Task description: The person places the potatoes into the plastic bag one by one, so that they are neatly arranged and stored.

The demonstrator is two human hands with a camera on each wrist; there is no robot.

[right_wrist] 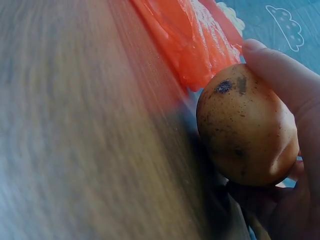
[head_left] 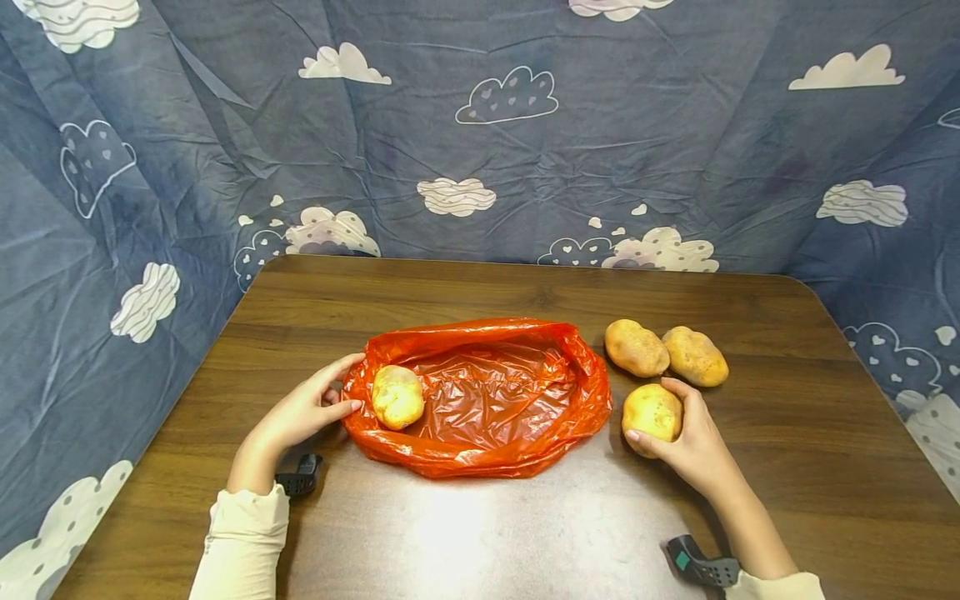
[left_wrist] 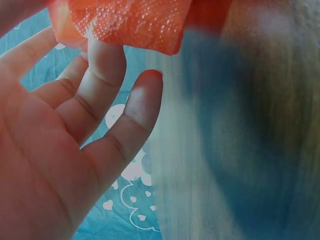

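A red plastic bag lies on the table with its mouth spread wide. One potato sits inside at its left end. My left hand touches the bag's left side, fingers spread apart; in the left wrist view the thumb of that hand stands clear of the red plastic. Just right of the bag, my right hand grips another potato between thumb and fingers. The right wrist view shows this potato with a dark spot, close to the bag's side.
Two more potatoes, one beside the other, lie behind my right hand. The brown wooden table ends at a dark blue cloth printed with clouds. Black camera mounts sit at both wrists.
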